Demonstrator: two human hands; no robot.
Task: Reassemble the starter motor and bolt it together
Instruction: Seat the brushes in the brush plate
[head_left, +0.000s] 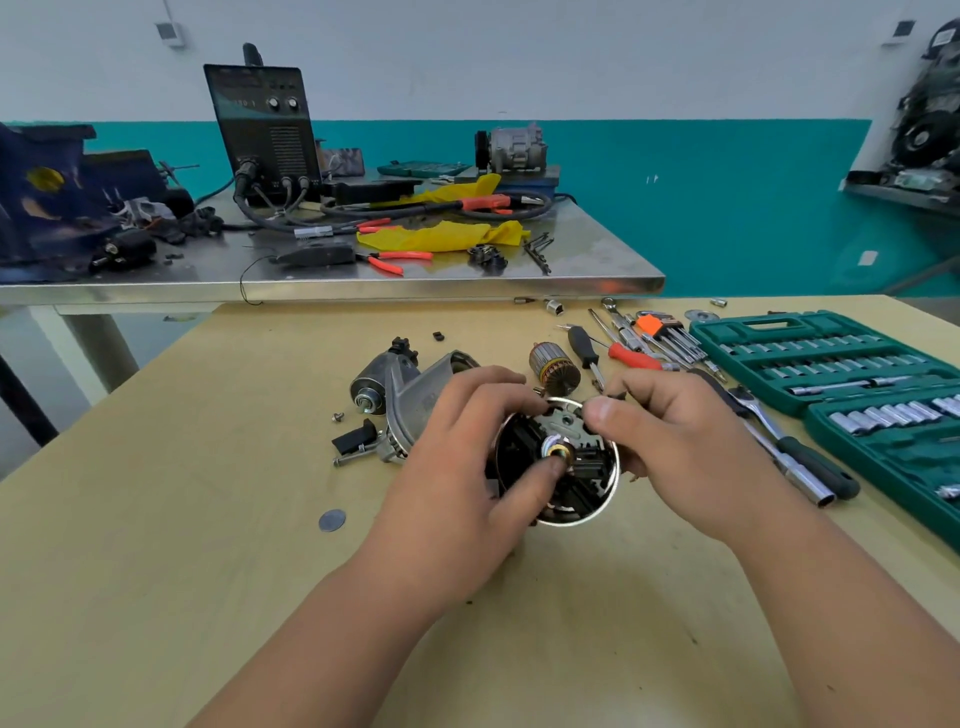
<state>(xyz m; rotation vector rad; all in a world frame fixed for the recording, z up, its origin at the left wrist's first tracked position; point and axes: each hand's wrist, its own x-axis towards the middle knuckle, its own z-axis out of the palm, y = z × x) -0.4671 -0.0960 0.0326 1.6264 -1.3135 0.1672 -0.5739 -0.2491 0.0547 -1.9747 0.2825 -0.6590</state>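
My left hand grips a round shiny motor housing with a black brush plate inside, the thumb pressing on the brass bushing at its centre. My right hand holds the housing's right rim, thumb and forefinger pinched at its upper edge. Behind lie the aluminium nose housing with solenoid and the copper-wound armature. A long bolt and a black plastic piece rest to the left.
An open green socket set fills the right side, with a ratchet, screwdrivers and hex keys beside it. A grey disc lies on the wooden table. A steel bench with a welder stands behind.
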